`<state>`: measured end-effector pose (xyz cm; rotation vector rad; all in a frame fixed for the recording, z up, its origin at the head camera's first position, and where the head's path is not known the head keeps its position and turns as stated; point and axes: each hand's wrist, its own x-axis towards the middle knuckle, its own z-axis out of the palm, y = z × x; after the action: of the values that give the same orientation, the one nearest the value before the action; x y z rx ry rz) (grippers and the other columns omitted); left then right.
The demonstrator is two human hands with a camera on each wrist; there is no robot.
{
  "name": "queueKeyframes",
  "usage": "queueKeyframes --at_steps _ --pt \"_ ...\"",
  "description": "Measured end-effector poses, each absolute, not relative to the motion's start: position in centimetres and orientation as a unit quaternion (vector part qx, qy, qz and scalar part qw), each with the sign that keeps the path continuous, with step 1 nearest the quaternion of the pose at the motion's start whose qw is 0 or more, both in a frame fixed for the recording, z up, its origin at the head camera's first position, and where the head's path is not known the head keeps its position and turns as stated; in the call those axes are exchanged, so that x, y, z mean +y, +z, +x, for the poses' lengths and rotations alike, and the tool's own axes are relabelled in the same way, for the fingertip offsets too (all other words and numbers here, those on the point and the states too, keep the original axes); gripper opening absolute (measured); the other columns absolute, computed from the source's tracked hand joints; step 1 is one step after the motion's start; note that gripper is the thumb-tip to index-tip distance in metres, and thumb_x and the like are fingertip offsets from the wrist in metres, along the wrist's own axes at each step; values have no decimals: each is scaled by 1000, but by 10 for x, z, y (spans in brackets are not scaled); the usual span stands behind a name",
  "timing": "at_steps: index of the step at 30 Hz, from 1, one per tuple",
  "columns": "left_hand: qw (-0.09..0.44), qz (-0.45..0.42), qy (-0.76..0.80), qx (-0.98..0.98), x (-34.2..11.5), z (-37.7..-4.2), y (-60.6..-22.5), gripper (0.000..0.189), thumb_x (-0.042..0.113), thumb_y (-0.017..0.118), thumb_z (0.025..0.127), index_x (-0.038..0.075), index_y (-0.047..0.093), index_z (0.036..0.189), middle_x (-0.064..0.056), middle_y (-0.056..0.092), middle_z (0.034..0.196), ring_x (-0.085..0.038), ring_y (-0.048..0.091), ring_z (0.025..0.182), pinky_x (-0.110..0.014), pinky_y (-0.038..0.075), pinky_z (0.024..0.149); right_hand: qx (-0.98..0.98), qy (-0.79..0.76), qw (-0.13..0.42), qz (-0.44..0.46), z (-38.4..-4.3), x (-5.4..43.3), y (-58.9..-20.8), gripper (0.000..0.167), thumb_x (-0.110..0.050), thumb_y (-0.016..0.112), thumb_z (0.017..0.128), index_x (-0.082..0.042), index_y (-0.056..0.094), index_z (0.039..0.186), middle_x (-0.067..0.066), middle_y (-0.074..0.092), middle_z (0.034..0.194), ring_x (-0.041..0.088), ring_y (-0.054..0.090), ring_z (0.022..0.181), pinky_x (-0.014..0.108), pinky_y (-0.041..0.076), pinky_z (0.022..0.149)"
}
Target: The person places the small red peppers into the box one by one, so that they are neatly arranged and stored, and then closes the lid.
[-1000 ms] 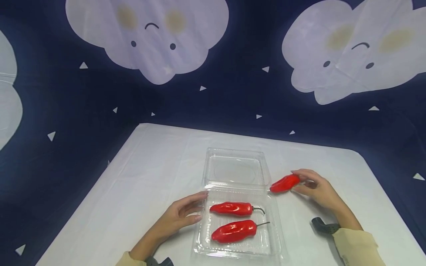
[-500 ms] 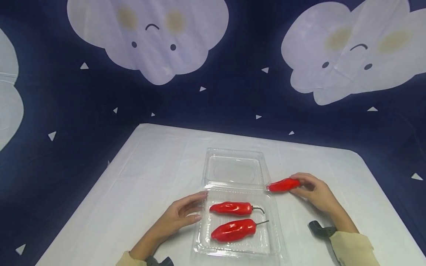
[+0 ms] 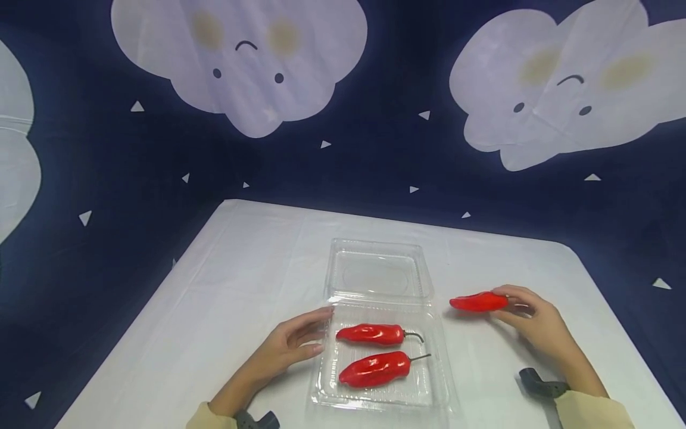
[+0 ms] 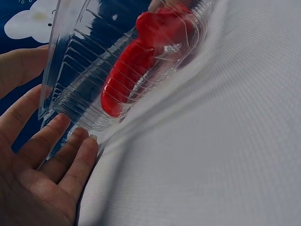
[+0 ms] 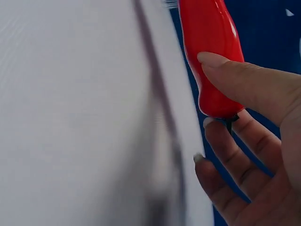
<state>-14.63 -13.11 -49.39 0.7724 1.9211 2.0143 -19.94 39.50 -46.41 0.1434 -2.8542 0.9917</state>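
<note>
A clear plastic clamshell box point(image 3: 439, 357) lies with its lid point(image 3: 375, 247) laid back. Two red peppers point(image 3: 370, 335) with thin stems lie side by side in its base. My left hand point(image 3: 289, 345) has relaxed fingers touching the box's left edge; in the left wrist view its fingertips rest against the ribbed wall. To the right of the box, my right hand point(image 3: 541, 322) pinches a third red pepper point(image 3: 477, 302) near its stem end, tip pointing left, over the table. The right wrist view has the thumb lying across this pepper point(image 5: 211, 33), with the short stem below.
A white cloth covers the table point(image 3: 252, 256). Behind it hangs a dark blue backdrop with pale clouds point(image 3: 241, 59) and small white triangles. Dark wrist-worn devices point(image 3: 541, 384) sit at both cuffs.
My right hand with its pepper first edges left toward the box's corner, then draws back to the right, apart from it. The left hand and the two peppers in the box stay put.
</note>
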Motion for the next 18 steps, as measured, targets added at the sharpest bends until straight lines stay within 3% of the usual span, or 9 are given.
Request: queueKeyframes --at_steps 5,8,11,13,17,18 --pt "127 252 687 670 -131 -146 -493 56 0 65 96 -2 47 149 -12 41 160 -35 42 144 -34 45 112 -938 331 101 0 -181 383 -433 55 -37 86 84 -20 67 133 10 63 131 -2 57 100 12 48 79" --pt "127 248 686 672 -132 -146 -493 56 0 65 96 -1 47 149 -13 40 160 -35 43 143 -33 45 112 -934 337 116 -26 -170 364 -415 57 -36 86 84 -19 66 135 11 64 128 9 58 104 26 55 88" --pt "129 245 687 671 -132 -145 -493 56 1 65 97 0 47 149 -15 40 160 -34 43 143 -32 45 112 -930 343 126 -40 -157 341 -402 56 -36 85 85 -20 67 135 9 66 126 16 58 104 40 57 89" --pt "130 245 687 671 -132 -145 -493 55 1 65 97 0 47 149 -14 40 160 -34 43 144 -32 45 112 -928 347 136 -30 -149 325 -397 53 -35 86 84 -21 68 132 7 67 125 16 60 102 35 57 88" --pt "133 249 687 669 -131 -145 -494 55 1 64 98 0 47 149 -13 39 161 -34 42 144 -33 44 113 -929 337 153 17 -134 288 -394 48 -29 89 81 -22 71 126 1 69 124 13 64 96 13 51 78" --pt "133 250 687 670 -131 -145 -494 55 2 64 98 0 47 149 -13 39 161 -33 42 144 -33 44 113 -930 333 152 26 -131 278 -394 48 -27 90 80 -23 72 125 1 69 123 13 64 95 14 53 76"
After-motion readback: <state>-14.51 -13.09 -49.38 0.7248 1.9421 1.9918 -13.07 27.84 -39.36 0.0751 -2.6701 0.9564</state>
